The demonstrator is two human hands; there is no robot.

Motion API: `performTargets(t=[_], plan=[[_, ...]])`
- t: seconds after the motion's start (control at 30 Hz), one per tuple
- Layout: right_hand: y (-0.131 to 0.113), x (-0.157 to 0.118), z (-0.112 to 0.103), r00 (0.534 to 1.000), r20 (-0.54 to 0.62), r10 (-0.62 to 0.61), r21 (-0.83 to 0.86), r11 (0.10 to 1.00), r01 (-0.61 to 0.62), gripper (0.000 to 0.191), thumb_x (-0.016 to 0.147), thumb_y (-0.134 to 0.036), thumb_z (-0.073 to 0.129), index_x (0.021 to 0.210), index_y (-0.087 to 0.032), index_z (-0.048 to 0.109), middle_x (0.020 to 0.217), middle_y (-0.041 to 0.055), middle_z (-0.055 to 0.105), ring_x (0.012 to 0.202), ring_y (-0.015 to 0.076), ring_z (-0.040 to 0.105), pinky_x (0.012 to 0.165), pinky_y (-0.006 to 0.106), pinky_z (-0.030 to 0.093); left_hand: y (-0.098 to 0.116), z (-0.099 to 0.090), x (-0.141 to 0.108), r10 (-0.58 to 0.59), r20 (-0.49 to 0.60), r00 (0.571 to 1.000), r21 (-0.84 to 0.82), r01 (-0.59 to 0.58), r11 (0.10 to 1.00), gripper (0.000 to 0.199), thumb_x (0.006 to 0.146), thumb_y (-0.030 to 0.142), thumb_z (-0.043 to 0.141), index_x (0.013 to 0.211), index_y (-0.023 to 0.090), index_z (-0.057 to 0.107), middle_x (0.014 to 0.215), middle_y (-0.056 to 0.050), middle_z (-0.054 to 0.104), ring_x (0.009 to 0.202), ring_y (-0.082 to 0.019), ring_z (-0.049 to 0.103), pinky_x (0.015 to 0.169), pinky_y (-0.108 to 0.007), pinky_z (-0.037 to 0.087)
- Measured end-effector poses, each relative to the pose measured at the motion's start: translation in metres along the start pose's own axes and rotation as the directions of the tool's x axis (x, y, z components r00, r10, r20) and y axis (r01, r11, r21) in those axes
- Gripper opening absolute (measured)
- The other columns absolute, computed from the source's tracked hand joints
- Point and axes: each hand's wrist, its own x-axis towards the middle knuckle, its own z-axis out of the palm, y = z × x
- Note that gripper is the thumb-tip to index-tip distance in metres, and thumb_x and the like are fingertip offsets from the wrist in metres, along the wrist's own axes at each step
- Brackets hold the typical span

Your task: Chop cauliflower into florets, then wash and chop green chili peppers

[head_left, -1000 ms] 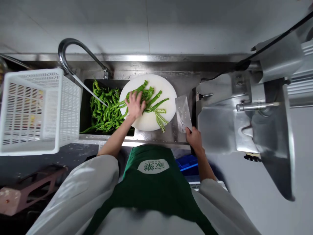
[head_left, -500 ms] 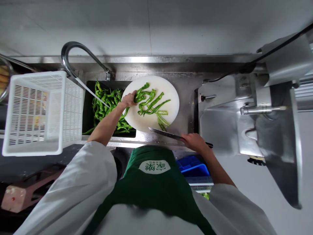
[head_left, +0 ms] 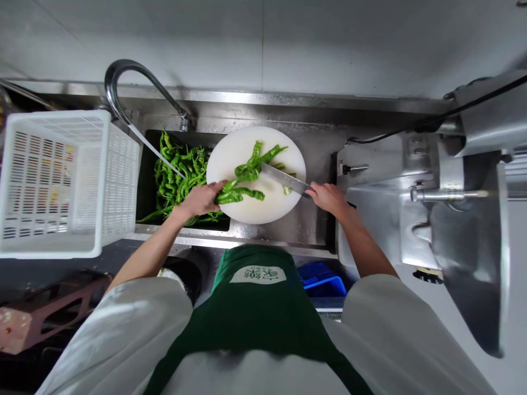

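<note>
On the white round cutting board (head_left: 251, 211) lie several long green peppers (head_left: 251, 167), bunched near its middle. My left hand (head_left: 201, 198) is closed round the ends of some peppers at the board's left edge. My right hand (head_left: 327, 197) grips the handle of a knife (head_left: 284, 178). The blade reaches left over the board, its tip by the pepper bunch. Cut pepper pieces (head_left: 287, 190) show beside the blade, partly hidden by it. Left of the board, a heap of green peppers (head_left: 177, 178) fills much of the dark sink basin (head_left: 146, 192).
A curved faucet (head_left: 135, 65) arches over the basin, a white strip hanging from its end. To the left stands a white plastic basket (head_left: 101, 192). A metal slicing machine (head_left: 379, 203) occupies the right side. Below the counter sits a blue crate (head_left: 323, 282).
My left hand has moved down and left, gripping peppers. The knife has swung up over the board, and the peppers are now bunched instead of spread in a row.
</note>
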Motion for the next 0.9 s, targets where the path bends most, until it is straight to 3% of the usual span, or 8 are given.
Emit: performTargets(t=[0.13, 0.3, 0.37, 0.47, 0.53, 0.67, 0.8, 0.9], plan=[[-0.007, 0.004, -0.014, 0.999, -0.042, 0.002, 0.001, 1.000, -0.002, 0.042, 0.107, -0.046, 0.041, 0.120, -0.016, 0.067, 0.103, 0.0181, 0.076, 0.092, 0.0300, 0.069, 0.078, 0.033, 0.039, 0.033, 0.033, 0.009, 0.084, 0.118, 0.990, -0.011, -0.083, 0.996, 0.092, 0.077, 0.027, 0.073, 0.160, 0.031, 0.033, 0.133, -0.013, 0.067, 0.112, -0.035, 0.070, 0.092, -0.040, 0.054], [-0.009, -0.037, -0.008, 0.980, -0.081, 0.184, 0.049, 0.982, -0.181, 0.041, 0.108, -0.044, 0.037, 0.119, -0.015, 0.065, 0.097, 0.0174, 0.076, 0.087, 0.0287, 0.070, 0.073, 0.032, 0.039, 0.067, 0.062, 0.050, 0.047, 0.071, 0.996, -0.041, -0.044, 0.998, 0.095, 0.080, 0.029, 0.073, 0.163, 0.028, 0.025, 0.133, -0.014, 0.065, 0.112, -0.034, 0.069, 0.093, -0.040, 0.054], [-0.012, -0.064, 0.005, 0.957, -0.079, 0.279, 0.081, 0.959, -0.273, 0.041, 0.109, -0.042, 0.035, 0.117, -0.015, 0.064, 0.095, 0.0167, 0.076, 0.086, 0.0277, 0.071, 0.072, 0.031, 0.038, 0.080, 0.069, 0.064, 0.027, 0.009, 1.000, -0.027, -0.027, 0.999, 0.098, 0.081, 0.029, 0.075, 0.164, 0.024, 0.023, 0.135, -0.016, 0.062, 0.114, -0.034, 0.067, 0.095, -0.040, 0.053], [-0.023, -0.109, 0.032, 0.923, -0.036, 0.382, 0.128, 0.918, -0.375, 0.039, 0.110, -0.039, 0.033, 0.115, -0.014, 0.063, 0.094, 0.0152, 0.076, 0.084, 0.0266, 0.072, 0.069, 0.031, 0.037, 0.093, 0.082, 0.070, 0.034, -0.221, 0.975, 0.027, -0.029, 0.999, 0.099, 0.080, 0.034, 0.078, 0.163, 0.020, 0.027, 0.148, -0.022, 0.051, 0.131, -0.041, 0.053, 0.109, -0.050, 0.044], [-0.035, -0.135, 0.051, 0.907, 0.015, 0.421, 0.153, 0.896, -0.418, 0.038, 0.110, -0.038, 0.033, 0.113, -0.015, 0.062, 0.094, 0.0146, 0.076, 0.083, 0.0261, 0.072, 0.068, 0.030, 0.037, 0.097, 0.095, 0.066, 0.080, -0.347, 0.934, 0.040, -0.071, 0.997, 0.078, 0.087, 0.038, 0.072, 0.157, 0.020, 0.042, 0.149, -0.022, 0.049, 0.136, -0.043, 0.046, 0.115, -0.057, 0.035], [-0.065, -0.167, 0.080, 0.888, 0.119, 0.445, 0.195, 0.866, -0.461, 0.036, 0.110, -0.038, 0.033, 0.112, -0.017, 0.062, 0.094, 0.0137, 0.076, 0.083, 0.0259, 0.074, 0.068, 0.030, 0.039, 0.102, 0.122, 0.057, 0.136, -0.354, 0.925, -0.008, -0.149, 0.989, 0.039, 0.100, 0.033, 0.048, 0.133, 0.024, 0.068, 0.135, -0.017, 0.062, 0.130, -0.039, 0.050, 0.114, -0.061, 0.034], [-0.090, -0.169, 0.090, 0.897, 0.149, 0.417, 0.232, 0.867, -0.441, 0.037, 0.110, -0.037, 0.030, 0.114, -0.018, 0.061, 0.098, 0.0139, 0.076, 0.087, 0.0255, 0.074, 0.070, 0.031, 0.041, 0.116, 0.121, 0.064, 0.129, -0.383, 0.915, -0.049, -0.159, 0.986, 0.040, 0.101, 0.031, 0.045, 0.133, 0.029, 0.068, 0.143, -0.014, 0.060, 0.139, -0.037, 0.043, 0.117, -0.062, 0.029], [-0.095, -0.165, 0.088, 0.897, 0.121, 0.426, 0.241, 0.864, -0.443, 0.040, 0.110, -0.038, 0.028, 0.116, -0.017, 0.061, 0.098, 0.0149, 0.076, 0.087, 0.0251, 0.074, 0.071, 0.030, 0.043, 0.129, 0.105, 0.081, 0.055, -0.449, 0.892, -0.105, -0.114, 0.988, 0.053, 0.102, 0.044, 0.044, 0.151, 0.026, 0.053, 0.158, -0.015, 0.046, 0.149, -0.037, 0.033, 0.120, -0.060, 0.026]])
